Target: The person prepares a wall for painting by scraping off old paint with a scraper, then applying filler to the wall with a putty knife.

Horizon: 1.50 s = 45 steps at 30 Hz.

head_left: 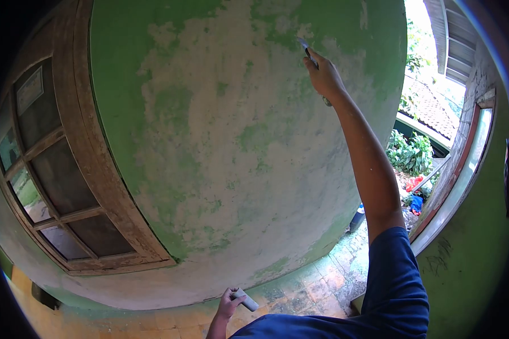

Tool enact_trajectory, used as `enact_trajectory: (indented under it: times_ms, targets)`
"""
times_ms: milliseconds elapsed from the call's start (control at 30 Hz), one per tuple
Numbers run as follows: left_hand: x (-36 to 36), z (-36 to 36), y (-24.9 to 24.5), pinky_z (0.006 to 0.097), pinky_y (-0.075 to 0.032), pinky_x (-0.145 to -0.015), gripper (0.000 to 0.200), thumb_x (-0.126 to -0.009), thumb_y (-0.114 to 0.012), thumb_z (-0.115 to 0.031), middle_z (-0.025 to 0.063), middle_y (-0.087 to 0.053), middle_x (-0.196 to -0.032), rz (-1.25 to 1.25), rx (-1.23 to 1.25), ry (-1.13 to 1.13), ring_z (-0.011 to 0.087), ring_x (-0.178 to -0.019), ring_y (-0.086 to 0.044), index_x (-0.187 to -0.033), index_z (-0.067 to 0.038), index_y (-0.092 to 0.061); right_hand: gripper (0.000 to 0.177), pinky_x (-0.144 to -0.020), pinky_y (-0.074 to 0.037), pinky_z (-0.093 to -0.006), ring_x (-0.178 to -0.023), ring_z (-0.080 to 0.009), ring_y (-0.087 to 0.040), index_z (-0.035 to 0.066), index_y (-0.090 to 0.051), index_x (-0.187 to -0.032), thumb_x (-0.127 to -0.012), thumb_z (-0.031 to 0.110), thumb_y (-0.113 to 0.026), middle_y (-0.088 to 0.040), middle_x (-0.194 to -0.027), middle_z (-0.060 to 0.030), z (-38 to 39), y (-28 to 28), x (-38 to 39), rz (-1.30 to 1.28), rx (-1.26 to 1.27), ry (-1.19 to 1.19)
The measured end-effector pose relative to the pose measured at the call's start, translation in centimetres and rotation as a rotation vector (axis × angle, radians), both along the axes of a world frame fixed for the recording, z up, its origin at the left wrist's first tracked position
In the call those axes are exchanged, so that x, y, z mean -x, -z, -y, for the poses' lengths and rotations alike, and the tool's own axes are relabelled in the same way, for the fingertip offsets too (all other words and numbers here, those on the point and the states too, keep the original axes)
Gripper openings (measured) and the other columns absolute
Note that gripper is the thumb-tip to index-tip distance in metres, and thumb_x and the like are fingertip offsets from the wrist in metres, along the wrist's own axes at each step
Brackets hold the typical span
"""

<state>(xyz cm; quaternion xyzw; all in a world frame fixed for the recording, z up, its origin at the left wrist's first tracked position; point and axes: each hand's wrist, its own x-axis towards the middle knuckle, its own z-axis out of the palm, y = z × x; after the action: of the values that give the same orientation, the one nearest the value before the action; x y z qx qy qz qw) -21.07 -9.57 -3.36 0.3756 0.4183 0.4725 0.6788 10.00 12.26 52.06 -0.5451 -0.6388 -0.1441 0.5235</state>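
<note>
My right hand [325, 76] is raised high against the wall, fingers wrapped round a putty knife [303, 43]. Its narrow blade points up and left at the painted surface; whether it touches is hard to tell. The end of the handle shows below my palm. Low down near my body, my left hand [227, 306] grips a flat grey rectangular piece [246, 300] whose exact kind I cannot make out. The wall [220, 130] is green, with large patches of whitish filler or bared surface across its middle.
A weathered wooden window frame [110, 169] with several panes stands at the left. Below lies a tiled floor [316, 282]. To the right, an opening shows plants [410, 152] and a roof [430, 107], beside another green wall [464, 271] with a window.
</note>
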Motion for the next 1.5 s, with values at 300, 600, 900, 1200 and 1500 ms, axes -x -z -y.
enact_trajectory:
  times_ms: [300,600,900,1200,1500]
  targets:
    - [1.3,-0.4,-0.7,0.0215,-0.041,-0.058,0.029,-0.075,-0.071,-0.011,0.0004,-0.053,-0.080,-0.014,0.014,0.001,0.0079,-0.069,-0.051,-0.095,-0.010,-0.050,0.042,-0.073,-0.046,-0.0417,-0.080,-0.0346,-0.061,0.012,-0.050,-0.127,-0.089,0.030,-0.047,-0.063,-0.087,-0.0217,-0.8,0.0,0.4,-0.017,-0.007,0.047]
    - [1.1,-1.1,-0.6,0.0219,-0.043,-0.063,0.026,-0.077,-0.070,-0.014,-0.0002,-0.055,-0.081,-0.006,0.055,0.025,0.0073,-0.073,-0.052,-0.096,-0.008,-0.053,0.039,-0.073,-0.046,-0.0442,-0.082,-0.0362,-0.062,0.012,-0.051,-0.126,-0.089,0.026,-0.045,-0.063,-0.087,-0.0219,-1.7,-0.3,1.3,0.036,-0.080,0.146]
    - [1.1,-1.8,-0.4,0.0218,-0.043,-0.062,0.025,-0.077,-0.070,-0.015,-0.0005,-0.054,-0.080,-0.017,0.063,0.016,0.0075,-0.072,-0.052,-0.094,-0.008,-0.053,0.039,-0.073,-0.047,-0.0451,-0.081,-0.0369,-0.062,0.011,-0.053,-0.124,-0.090,0.027,-0.045,-0.063,-0.086,-0.0227,-1.8,-0.9,0.3,0.052,-0.082,0.160]
    - [0.6,-3.3,-0.4,0.0204,-0.039,-0.055,0.023,-0.078,-0.069,-0.016,-0.0012,-0.054,-0.078,-0.014,0.064,0.023,0.0061,-0.064,-0.050,-0.094,-0.010,-0.053,0.041,-0.070,-0.047,-0.0435,-0.077,-0.0355,-0.062,0.012,-0.052,-0.126,-0.089,0.029,-0.046,-0.063,-0.083,-0.0228,-3.4,-2.4,-0.4,0.027,-0.104,0.177]
    - [-0.1,-4.2,-0.7,0.0240,-0.046,-0.067,0.029,-0.079,-0.069,-0.016,0.0013,-0.055,-0.085,-0.056,0.072,0.119,0.0095,-0.077,-0.055,-0.100,-0.007,-0.053,0.038,-0.068,-0.047,-0.0408,-0.073,-0.0332,-0.062,0.014,-0.056,-0.122,-0.089,0.029,-0.047,-0.064,-0.082,-0.0209,-1.2,-3.2,-1.4,0.054,-0.001,0.138]
